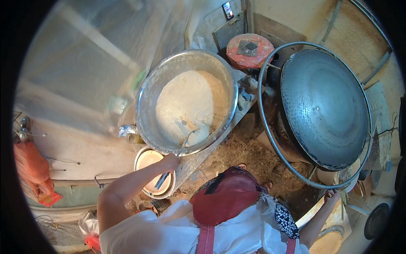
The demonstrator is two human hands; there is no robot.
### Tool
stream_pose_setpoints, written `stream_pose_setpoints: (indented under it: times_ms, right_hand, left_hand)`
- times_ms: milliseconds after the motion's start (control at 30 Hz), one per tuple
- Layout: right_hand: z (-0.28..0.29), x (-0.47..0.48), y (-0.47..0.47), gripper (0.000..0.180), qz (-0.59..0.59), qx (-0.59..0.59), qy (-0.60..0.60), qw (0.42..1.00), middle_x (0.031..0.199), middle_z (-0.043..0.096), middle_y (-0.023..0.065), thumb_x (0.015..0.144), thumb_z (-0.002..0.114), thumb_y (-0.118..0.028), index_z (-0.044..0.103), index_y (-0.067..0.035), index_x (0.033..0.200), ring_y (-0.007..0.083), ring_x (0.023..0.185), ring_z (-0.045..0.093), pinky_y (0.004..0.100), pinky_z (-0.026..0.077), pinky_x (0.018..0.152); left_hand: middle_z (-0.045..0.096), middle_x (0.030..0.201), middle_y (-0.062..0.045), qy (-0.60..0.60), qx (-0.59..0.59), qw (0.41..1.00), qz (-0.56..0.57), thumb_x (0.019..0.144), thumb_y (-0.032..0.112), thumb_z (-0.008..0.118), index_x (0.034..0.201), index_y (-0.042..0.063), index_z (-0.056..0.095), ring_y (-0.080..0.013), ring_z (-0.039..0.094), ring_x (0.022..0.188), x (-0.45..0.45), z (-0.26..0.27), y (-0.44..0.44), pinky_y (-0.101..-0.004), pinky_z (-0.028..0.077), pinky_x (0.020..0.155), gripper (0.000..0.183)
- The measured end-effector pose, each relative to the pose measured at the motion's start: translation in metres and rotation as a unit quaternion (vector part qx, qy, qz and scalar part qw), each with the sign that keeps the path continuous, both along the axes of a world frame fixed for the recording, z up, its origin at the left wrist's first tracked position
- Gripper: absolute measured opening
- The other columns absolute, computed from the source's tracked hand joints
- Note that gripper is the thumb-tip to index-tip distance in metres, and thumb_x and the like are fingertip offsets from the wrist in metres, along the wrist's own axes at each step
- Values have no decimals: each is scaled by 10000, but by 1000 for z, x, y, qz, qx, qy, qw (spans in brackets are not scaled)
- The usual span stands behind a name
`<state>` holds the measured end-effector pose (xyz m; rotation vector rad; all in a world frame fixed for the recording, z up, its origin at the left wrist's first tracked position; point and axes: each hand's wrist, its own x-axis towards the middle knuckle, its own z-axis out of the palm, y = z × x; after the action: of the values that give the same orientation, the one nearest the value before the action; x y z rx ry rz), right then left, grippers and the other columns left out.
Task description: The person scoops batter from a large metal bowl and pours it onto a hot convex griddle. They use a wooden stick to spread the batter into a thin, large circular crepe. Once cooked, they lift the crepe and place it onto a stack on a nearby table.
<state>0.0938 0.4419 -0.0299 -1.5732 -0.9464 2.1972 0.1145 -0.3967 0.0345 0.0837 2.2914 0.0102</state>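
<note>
My left hand is closed around the handle of a long metal utensil, which looks like a ladle. Its far end dips into pale, floury or batter-like stuff in a large metal basin, where its head is partly hidden. Below my left forearm stands a smaller round container with pale contents. On the right, a large dark, hammered metal wok sits inside a round metal ring. My right hand is at the ring's lower edge, its fingers curled; their grip is too small to make out.
The basin rests on a board. A red lidded container stands behind, between basin and wok. Plastic sheeting hangs at the left. A phone leans at the back. A round wooden block is at the lower right.
</note>
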Motion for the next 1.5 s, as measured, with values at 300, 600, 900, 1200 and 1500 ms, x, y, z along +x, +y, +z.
stream_pose_setpoints:
  times_ms: [300,600,900,1200,1500]
  right_hand:
    - [12,-1,-36,304,-31,111,-54,992,680,488,48,979,319,-275,502,-42,910,132,495,422,248,363,393]
    - [12,37,-90,256,23,157,-23,987,767,480,25,957,405,-261,534,-44,994,126,586,444,255,402,489]
    - [-23,8,-83,241,-43,196,-43,979,764,529,50,947,458,-221,542,2,979,138,616,496,275,430,497]
    - [-12,19,-79,238,-22,318,-33,947,708,543,67,944,429,-174,539,18,858,138,513,467,272,375,410]
    - [54,33,-169,304,-22,471,46,881,638,465,14,959,467,-340,464,-81,799,84,491,431,242,349,386]
  left_hand:
    - [657,910,-242,203,-53,948,240,859,126,504,810,-34,655,-380,658,860,-61,-3,49,-457,518,712,225]
    - [577,648,-104,-122,127,905,387,870,113,485,730,41,552,-227,549,452,-36,21,26,-380,431,419,171]
    - [326,503,76,-281,584,364,669,990,282,394,718,160,402,-48,356,375,-40,12,77,-259,297,345,298]
    - [330,498,79,-201,713,338,580,1008,327,365,696,152,398,-39,316,331,-36,120,114,-247,291,295,359]
    - [342,473,11,238,598,693,325,1000,360,388,684,114,366,-75,296,305,-109,203,181,-252,243,272,401]
